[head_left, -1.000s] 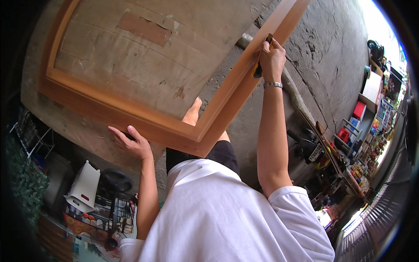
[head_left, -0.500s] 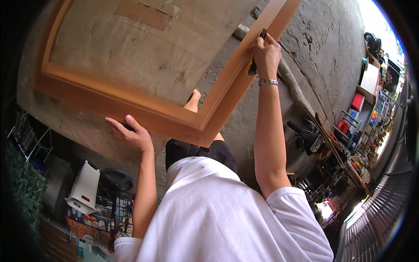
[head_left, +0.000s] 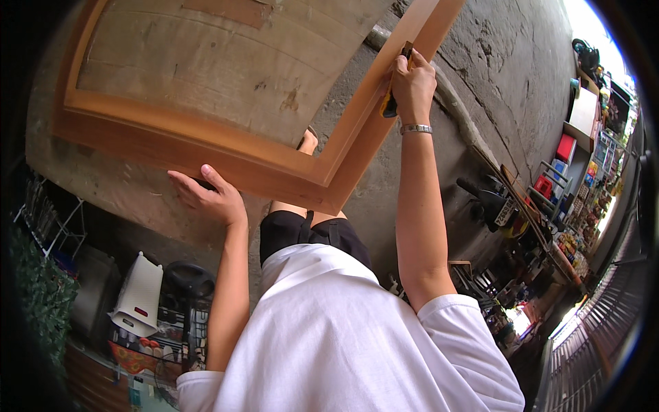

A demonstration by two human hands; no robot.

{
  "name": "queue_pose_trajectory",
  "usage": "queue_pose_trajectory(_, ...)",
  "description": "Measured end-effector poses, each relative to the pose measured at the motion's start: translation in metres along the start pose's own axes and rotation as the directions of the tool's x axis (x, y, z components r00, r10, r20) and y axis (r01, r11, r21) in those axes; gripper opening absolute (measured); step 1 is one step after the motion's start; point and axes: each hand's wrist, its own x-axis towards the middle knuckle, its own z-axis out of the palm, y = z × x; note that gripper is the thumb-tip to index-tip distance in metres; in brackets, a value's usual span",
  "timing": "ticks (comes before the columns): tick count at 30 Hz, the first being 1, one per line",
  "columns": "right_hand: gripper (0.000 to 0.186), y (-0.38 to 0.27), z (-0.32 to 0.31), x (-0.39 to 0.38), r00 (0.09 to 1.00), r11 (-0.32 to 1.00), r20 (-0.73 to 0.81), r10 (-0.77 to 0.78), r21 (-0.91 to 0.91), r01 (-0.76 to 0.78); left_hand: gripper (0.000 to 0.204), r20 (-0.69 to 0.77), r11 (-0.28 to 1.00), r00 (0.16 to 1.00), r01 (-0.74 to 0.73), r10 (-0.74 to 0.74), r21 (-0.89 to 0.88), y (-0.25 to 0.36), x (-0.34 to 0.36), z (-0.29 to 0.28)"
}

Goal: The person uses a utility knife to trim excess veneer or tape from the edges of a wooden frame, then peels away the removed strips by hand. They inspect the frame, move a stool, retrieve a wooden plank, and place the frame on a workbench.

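Note:
A brown wooden frame (head_left: 206,141) with a mitred corner lies across a large, worn wooden board (head_left: 199,62), its corner pointing toward my body. My right hand (head_left: 414,86) grips a yellow and black utility knife (head_left: 389,103) against the frame's right-hand bar. Whether its blade is out cannot be made out. At the near bar, my left hand (head_left: 216,198) is held with fingers extended and thumb apart, close along the outer edge. Part of its palm side is hidden, and I cannot tell how firmly it touches the wood.
Rough concrete floor (head_left: 515,75) with a pale pole (head_left: 453,103) lies to the right. Beyond it stand a motorcycle (head_left: 491,206) and cluttered shelves. At lower left are a white bin (head_left: 139,295), a black steering-wheel-like ring (head_left: 189,278) and a folding rack (head_left: 65,230).
The view has shifted slightly, and the frame's corner appears farther from my body. My right hand, still holding the knife, is a little nearer the corner. My left hand stays beside the near bar.

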Motion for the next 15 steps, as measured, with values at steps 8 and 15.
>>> queue_pose_trajectory(8,0.030,0.003,0.001,-0.028,0.999,1.000,0.028,0.017,0.019,-0.018,0.072,0.000,1.000,1.000,0.003,-0.003,0.020,-0.001,-0.001,0.001)
queue_pose_trajectory(15,0.031,0.011,0.008,-0.053,0.996,0.995,-0.031,-0.088,-0.056,0.086,0.074,0.003,0.999,1.000,0.016,-0.016,-0.028,-0.001,-0.002,0.001)
